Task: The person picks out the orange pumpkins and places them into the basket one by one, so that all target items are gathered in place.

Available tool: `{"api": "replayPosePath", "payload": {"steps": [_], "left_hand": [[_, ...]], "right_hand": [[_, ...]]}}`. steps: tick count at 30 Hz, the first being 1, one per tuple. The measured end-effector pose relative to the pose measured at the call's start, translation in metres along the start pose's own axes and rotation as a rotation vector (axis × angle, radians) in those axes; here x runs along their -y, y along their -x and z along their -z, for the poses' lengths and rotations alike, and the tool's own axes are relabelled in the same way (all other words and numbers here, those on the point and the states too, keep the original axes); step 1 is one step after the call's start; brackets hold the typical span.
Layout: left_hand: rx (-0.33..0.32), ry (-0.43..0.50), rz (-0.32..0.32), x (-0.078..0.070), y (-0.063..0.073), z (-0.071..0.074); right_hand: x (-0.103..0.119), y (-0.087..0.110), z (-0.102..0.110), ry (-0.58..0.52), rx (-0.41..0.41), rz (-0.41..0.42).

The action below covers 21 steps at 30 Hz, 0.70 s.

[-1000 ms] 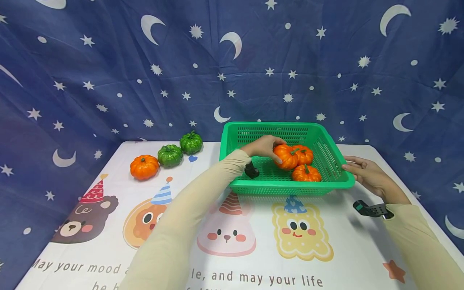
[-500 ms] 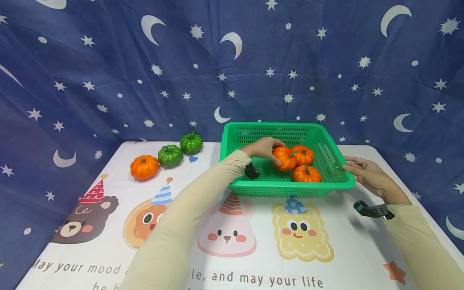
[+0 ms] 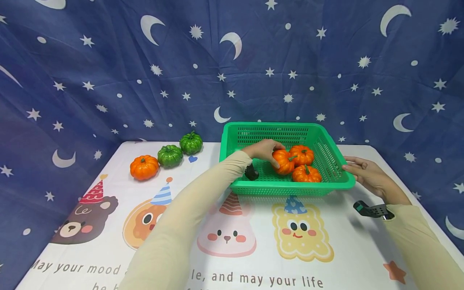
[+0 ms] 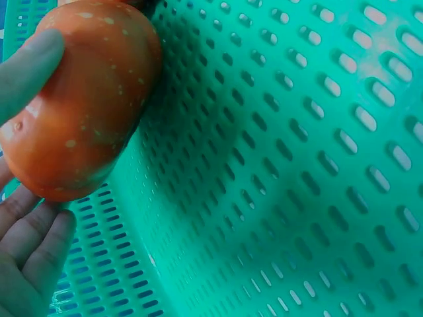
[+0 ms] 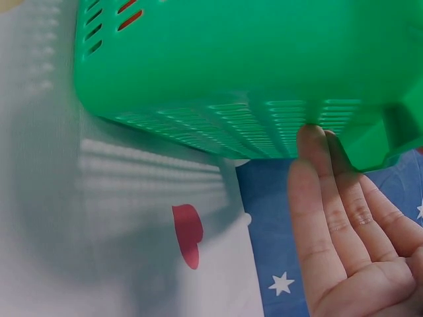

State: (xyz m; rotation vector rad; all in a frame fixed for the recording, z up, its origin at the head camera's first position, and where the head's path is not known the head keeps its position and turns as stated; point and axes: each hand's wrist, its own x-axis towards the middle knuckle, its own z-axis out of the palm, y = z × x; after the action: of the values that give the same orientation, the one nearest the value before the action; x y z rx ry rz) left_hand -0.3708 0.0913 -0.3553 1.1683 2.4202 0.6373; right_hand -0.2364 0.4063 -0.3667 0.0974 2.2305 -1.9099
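Note:
My left hand (image 3: 264, 150) reaches into the green plastic basket (image 3: 290, 185) and grips a small orange pumpkin (image 3: 284, 164) low inside it. In the left wrist view, the thumb lies across the speckled pumpkin (image 4: 99, 99) and the fingers (image 4: 45, 241) curl under its other side. Two more orange pumpkins, one behind (image 3: 303, 154) and one in front (image 3: 307, 175), sit to the right of the held one. My right hand (image 3: 373, 177) is at the basket's right side; its straight fingers (image 5: 317, 218) touch the wall below the rim.
On the left of the table (image 3: 163, 237) stand one orange pumpkin (image 3: 144, 167) and two green pumpkins, a nearer one (image 3: 170, 156) and a farther one (image 3: 191, 143). A blue curtain (image 3: 195, 80) with moons and stars hangs behind the table.
My left hand has lowered the orange pumpkin slightly toward the basket floor, and a gap now shows between it and the rear pumpkin. The right hand has stayed at the rim.

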Motion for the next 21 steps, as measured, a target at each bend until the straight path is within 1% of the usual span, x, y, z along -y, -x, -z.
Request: {"api": "replayPosePath", "payload": {"steps": [3,6,14,18,21], "left_hand": [[0.002,-0.011,0.003,0.0005,-0.0006,-0.0008],[0.000,-0.015,0.002,0.0010,-0.0007,-0.0009],[-0.003,-0.006,0.009,0.0031,0.0003,-0.0001],[-0.011,0.001,0.008,0.0045,0.0006,-0.0007],[-0.018,0.007,0.012,0.0064,0.0005,-0.0023]], "right_hand": [[0.0001,-0.0007,-0.0008,0.038,-0.017,-0.013],[0.0002,-0.0009,-0.0010,0.046,-0.022,-0.015],[-0.0002,-0.0008,0.0006,0.014,0.005,0.005],[-0.0005,-0.0001,0.0006,-0.021,0.014,0.016],[-0.0008,0.0004,0.0003,-0.005,0.017,0.021]]}}
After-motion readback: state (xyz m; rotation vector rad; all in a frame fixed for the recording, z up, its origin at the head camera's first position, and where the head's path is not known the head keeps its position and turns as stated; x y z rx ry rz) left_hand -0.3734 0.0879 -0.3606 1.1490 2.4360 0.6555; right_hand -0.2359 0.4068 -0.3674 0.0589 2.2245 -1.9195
